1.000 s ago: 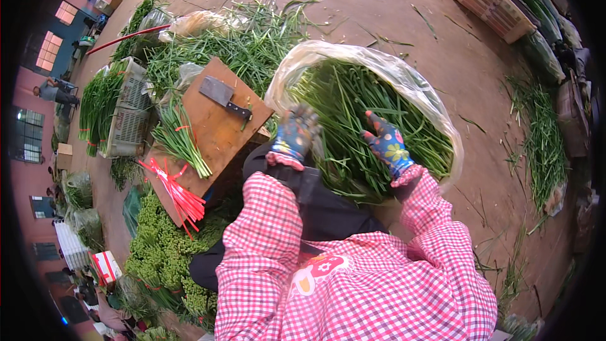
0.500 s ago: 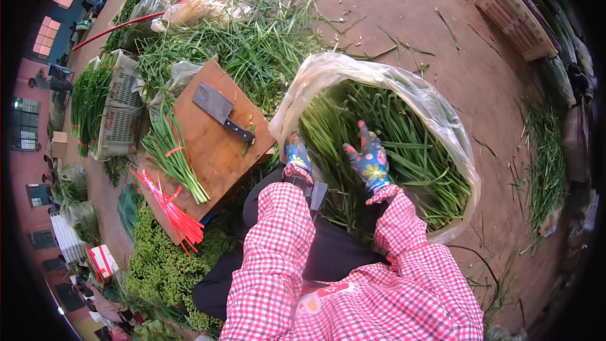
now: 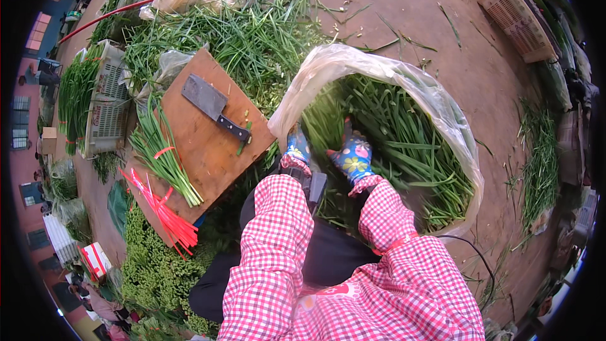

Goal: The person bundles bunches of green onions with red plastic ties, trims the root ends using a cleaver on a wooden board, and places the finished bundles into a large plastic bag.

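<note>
Both my hands wear blue flowered gloves and reach into a large, clear plastic bag (image 3: pixel 464 129) full of long green leafy stalks (image 3: pixel 404 132). My right hand (image 3: pixel 353 153) curls around the near side of a loose bunch of these stalks (image 3: pixel 323 113), its thumb and fingers against them. That bunch is blurred by motion. My left hand (image 3: pixel 297 144) is at the bag's left rim, beside the same bunch; its fingers are mostly hidden. A cleaver (image 3: pixel 205 96) with a black handle lies on a wooden board (image 3: pixel 214 158) left of the bag.
A tied green bundle (image 3: pixel 167 158) and red strips (image 3: pixel 164 211) lie on the board's left side. Loose greens (image 3: pixel 252 38) cover the floor beyond. Crates stand at left (image 3: pixel 110 113) and far right (image 3: pixel 514 16). Green bud clusters (image 3: pixel 151 265) pile up at lower left.
My right hand has moved left, toward my left hand, and its spread fingers have closed in on the bunch. My left hand has stayed by the bag's rim. The view has shifted slightly.
</note>
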Available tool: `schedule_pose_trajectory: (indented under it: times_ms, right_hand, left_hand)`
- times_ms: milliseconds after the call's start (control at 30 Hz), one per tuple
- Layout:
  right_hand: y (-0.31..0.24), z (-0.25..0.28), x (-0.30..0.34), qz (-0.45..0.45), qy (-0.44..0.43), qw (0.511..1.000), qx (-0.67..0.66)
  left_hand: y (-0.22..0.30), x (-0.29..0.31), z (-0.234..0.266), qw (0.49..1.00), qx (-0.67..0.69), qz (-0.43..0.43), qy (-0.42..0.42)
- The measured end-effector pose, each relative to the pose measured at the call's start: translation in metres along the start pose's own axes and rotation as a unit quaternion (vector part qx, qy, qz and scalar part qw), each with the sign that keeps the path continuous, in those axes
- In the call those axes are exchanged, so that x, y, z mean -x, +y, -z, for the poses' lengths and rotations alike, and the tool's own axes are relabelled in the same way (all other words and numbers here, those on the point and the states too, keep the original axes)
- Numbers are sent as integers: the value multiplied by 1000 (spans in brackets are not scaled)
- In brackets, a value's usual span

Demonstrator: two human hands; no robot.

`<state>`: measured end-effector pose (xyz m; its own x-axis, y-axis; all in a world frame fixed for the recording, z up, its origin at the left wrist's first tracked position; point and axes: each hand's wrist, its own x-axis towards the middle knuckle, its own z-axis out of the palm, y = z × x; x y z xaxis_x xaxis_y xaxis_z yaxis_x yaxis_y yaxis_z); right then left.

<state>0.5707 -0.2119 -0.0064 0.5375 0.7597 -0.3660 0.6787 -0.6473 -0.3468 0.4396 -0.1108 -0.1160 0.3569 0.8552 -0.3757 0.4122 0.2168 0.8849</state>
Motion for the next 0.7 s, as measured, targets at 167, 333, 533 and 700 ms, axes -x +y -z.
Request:
schedule_pose_trajectory:
  times_ms: [167, 333, 533, 700]
  right_hand:
    - [26, -33, -3, 37, -35, 995, -91]
    - [3, -14, -18, -38, -19, 989, -139]
    - [-7, 3, 6, 26, -69, 949, -308]
    - [22, 16, 50, 136, 105, 966, -191]
  left_hand:
    - [70, 34, 5, 975, -195, -109, -1]
    - [-48, -22, -17, 984, -94, -94, 118]
    - [-62, -35, -25, 972, 160, -57, 161]
    - [112, 61, -28, 970, 241, 17, 24]
